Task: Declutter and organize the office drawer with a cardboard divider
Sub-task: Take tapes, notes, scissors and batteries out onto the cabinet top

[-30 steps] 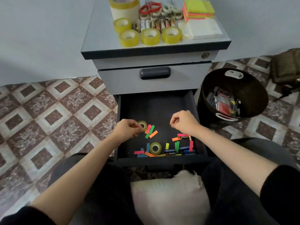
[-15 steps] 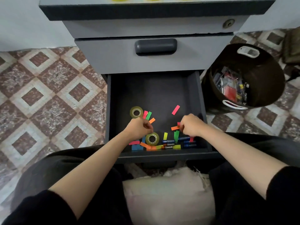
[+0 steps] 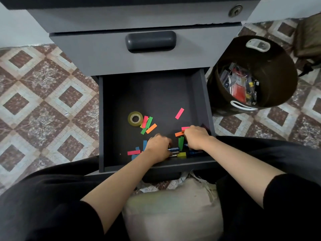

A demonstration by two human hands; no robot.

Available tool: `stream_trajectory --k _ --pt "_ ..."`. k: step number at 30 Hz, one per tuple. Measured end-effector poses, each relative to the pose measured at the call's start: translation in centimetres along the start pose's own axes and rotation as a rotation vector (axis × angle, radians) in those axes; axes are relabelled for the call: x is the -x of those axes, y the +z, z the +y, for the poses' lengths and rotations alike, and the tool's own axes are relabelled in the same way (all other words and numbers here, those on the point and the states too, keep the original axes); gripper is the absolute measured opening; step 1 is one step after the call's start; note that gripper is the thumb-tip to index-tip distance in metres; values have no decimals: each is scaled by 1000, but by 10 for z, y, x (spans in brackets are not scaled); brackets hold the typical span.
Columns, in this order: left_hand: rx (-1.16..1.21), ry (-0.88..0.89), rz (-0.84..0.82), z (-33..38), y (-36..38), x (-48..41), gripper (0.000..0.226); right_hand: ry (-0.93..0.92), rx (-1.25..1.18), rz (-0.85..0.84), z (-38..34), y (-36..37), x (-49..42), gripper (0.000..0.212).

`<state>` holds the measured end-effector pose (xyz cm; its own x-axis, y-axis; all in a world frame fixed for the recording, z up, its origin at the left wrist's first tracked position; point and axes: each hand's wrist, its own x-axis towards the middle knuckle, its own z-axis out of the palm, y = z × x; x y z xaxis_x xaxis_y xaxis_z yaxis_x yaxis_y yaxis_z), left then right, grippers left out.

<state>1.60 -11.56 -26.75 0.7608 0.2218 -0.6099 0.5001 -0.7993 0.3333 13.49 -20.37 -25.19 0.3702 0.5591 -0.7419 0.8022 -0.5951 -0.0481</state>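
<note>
- The drawer (image 3: 149, 94) stands pulled open, with coloured strips (image 3: 151, 128) and pens (image 3: 173, 149) strewn near its front edge.
- Left hand (image 3: 159, 147) and right hand (image 3: 196, 137) curl down among them; I cannot tell whether either grips anything.
- A tape roll (image 3: 135, 118) lies left of centre.

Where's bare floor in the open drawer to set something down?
Free: back half of the drawer, from rear wall to the tape roll and pink strip; the front-left corner. Crowded: the front, where left hand and right hand sit among coloured strips and pens.
</note>
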Motion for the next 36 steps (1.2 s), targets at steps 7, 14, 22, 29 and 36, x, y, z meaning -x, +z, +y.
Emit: stream_trajectory --k 7,14,22,29,36 --pt "-27 -38 -12 2 4 -6 27 25 -45 -21 1 0 -3 16" --pt "266 -149 32 -8 -8 13 22 16 -233 10 -5 -3 0 20" --pt "622 -219 188 -12 -48 54 25 -100 -852 28 -11 -43 32 11" --pt "970 -159 316 0 -91 97 20 -191 -1169 85 -10 -70 89 5" --pt "1066 -63 390 29 -117 126 24 -311 -1177 224 -6 -103 134 6"
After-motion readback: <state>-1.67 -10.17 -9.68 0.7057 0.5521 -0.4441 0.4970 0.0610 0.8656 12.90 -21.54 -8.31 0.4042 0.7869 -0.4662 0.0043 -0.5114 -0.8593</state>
